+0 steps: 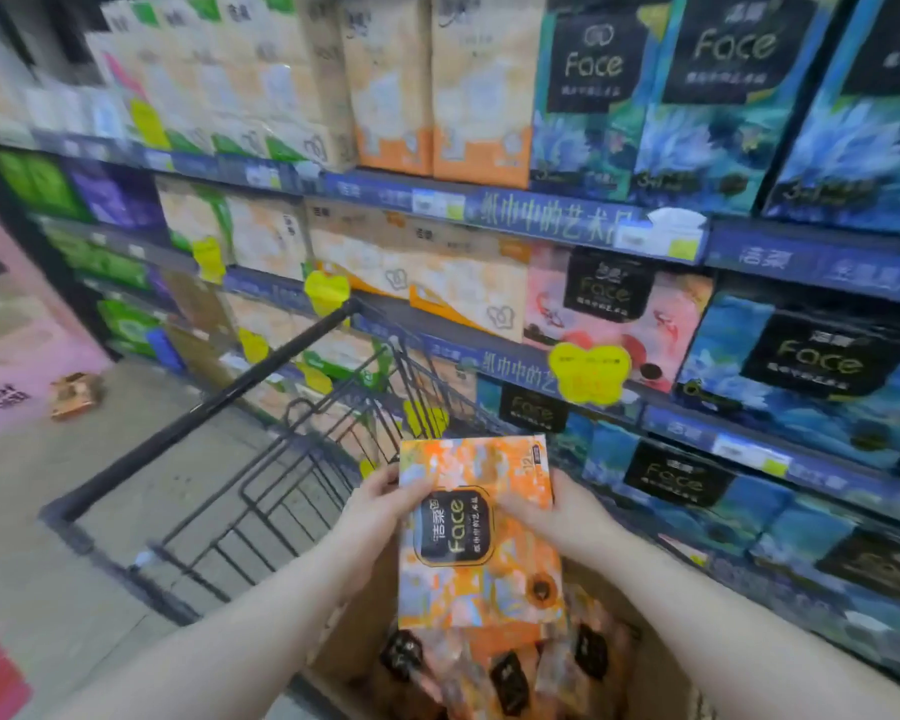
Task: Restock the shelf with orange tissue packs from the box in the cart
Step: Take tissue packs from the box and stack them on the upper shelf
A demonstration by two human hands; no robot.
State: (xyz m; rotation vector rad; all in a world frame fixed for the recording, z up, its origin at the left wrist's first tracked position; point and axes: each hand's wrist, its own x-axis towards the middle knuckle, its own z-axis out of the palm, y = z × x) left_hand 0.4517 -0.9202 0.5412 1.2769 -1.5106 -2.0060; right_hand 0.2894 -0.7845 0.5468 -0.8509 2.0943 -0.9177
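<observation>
Pack under handling: one orange tissue pack (pixel 476 532), printed face toward the camera, with a black "Face" label at its middle. It is held in the air just above the open cardboard box (pixel 661 662), its lower edge overlapping the box opening in this view.

Left hand (pixel 380 504): grips the pack's left edge near the top, with the fingers (pixel 411 491) curled onto the front face. Right hand (pixel 562 517): grips the right edge at the same height, thumb lying across the front beside the label. Both forearms are bare and reach in from the bottom of the frame.

Box contents: further orange packs (pixel 494 672) stand on edge inside, close together, black labels showing. The box sits in the near end of the wire cart (pixel 204 407), whose dark handle bar runs diagonally toward the shelving.

Shelving: the shelf (pixel 541 220) runs along the right, just beside the cart, with blue price strips on its rails. Blue packs (pixel 801 366) fill the right-hand bays, a pink pack (pixel 614 304) stands left of them, and pale orange-and-white packs (pixel 437 85) occupy the upper rows. Yellow tags (pixel 588 371) hang from the rails.

Floor (pixel 37 511): grey, with a small carton (pixel 74 394) lying well apart from the cart, at left. The frame is blurred; small print is not legible.
</observation>
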